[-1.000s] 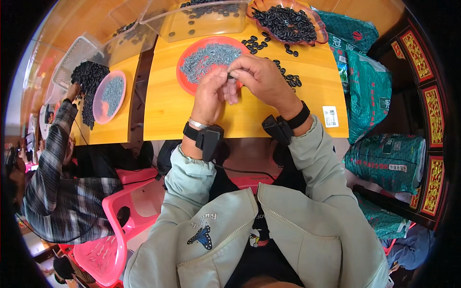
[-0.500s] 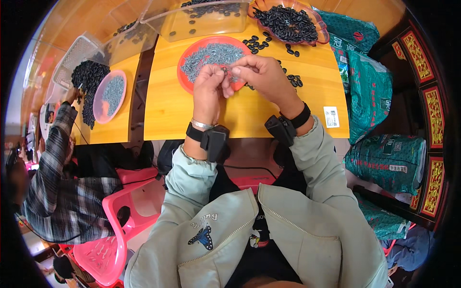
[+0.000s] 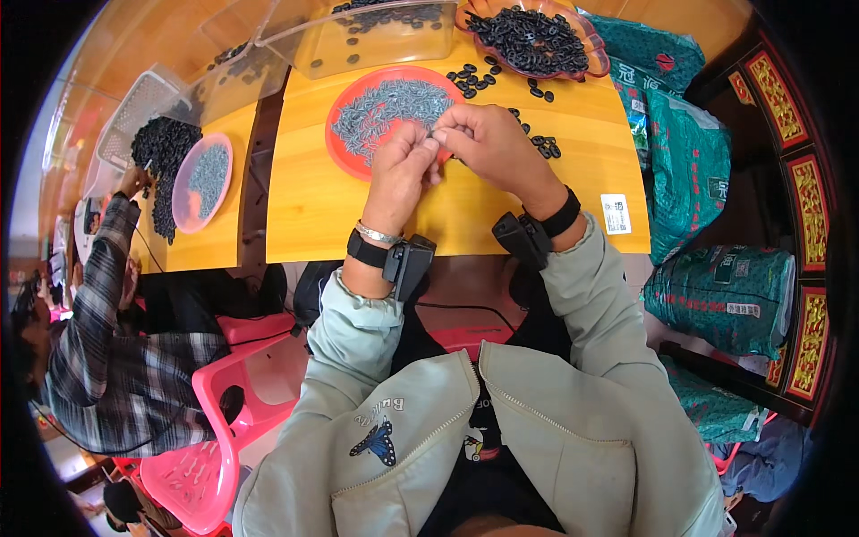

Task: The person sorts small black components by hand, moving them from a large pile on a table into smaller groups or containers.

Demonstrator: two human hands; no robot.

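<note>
My left hand [image 3: 401, 177] and my right hand [image 3: 492, 148] meet fingertip to fingertip over the near right rim of a round red plate [image 3: 341, 157]. Both are closed in a pinch. Whatever sits between the fingertips is too small and covered to name. Many small grey metal pieces, slim like screws or pins [image 3: 389, 106], lie spread in the plate, with its red bottom bare near my left hand. Loose black oval pieces [image 3: 472, 79] are scattered on the yellow table [image 3: 309, 210], behind and to the right of my hands.
A scalloped translucent bowl [image 3: 599, 63] of black pieces stands far right, beside a clear plastic bin [image 3: 358, 42]. Green bags [image 3: 684, 170] line the right side. At left, another person's hand [image 3: 134, 182] is at a black heap [image 3: 165, 148] near a pink bowl [image 3: 183, 215].
My fingertips have drawn closer together and shifted slightly right, so the small dark piece seen between them is now covered. My left hand has moved right, uncovering more of the plate.
</note>
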